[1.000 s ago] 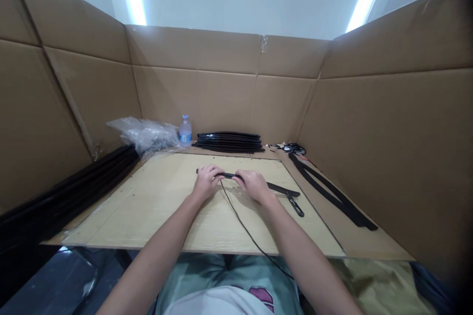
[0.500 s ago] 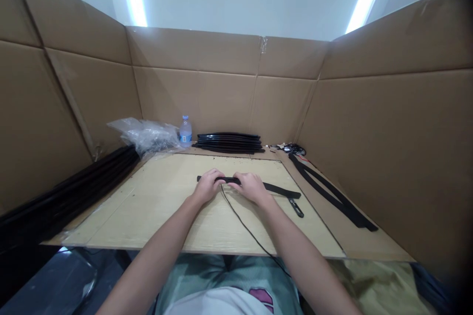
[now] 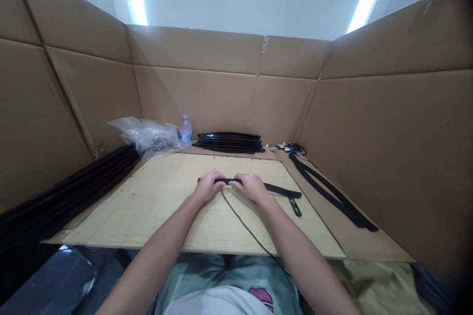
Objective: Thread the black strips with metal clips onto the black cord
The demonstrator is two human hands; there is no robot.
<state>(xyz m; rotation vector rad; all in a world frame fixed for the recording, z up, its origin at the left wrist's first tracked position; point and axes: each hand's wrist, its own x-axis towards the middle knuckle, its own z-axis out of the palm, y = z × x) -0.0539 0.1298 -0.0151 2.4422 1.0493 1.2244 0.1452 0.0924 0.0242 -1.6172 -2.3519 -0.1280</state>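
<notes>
A flat black strip (image 3: 283, 190) lies across the middle of the pale board (image 3: 155, 206). Its left part is gripped by my left hand (image 3: 210, 185), whose fingers are wrapped over it near the end. My right hand (image 3: 250, 185) closes on the same strip a short way to the right, thumb toward the other thumb. Between the hands a short stretch of the strip shows. From beside my left thumb a thin black cord (image 3: 242, 224) runs down over the board's front edge. A black-handled cutter (image 3: 295, 207) lies partly under the strip's right end.
Along the right side lie long black strips (image 3: 332, 197). At the back stand a stack of black strips (image 3: 229, 142), a water bottle (image 3: 185, 132) and clear plastic bags (image 3: 150, 134). Dark tubing (image 3: 74, 189) fills the left edge. Tangled cords (image 3: 293, 149) sit back right. Cardboard walls (image 3: 207, 93) enclose the table.
Both hands keep their hold on the strip in nearly the same place. The strip between them sits slightly differently, and the view has shifted very slightly.
</notes>
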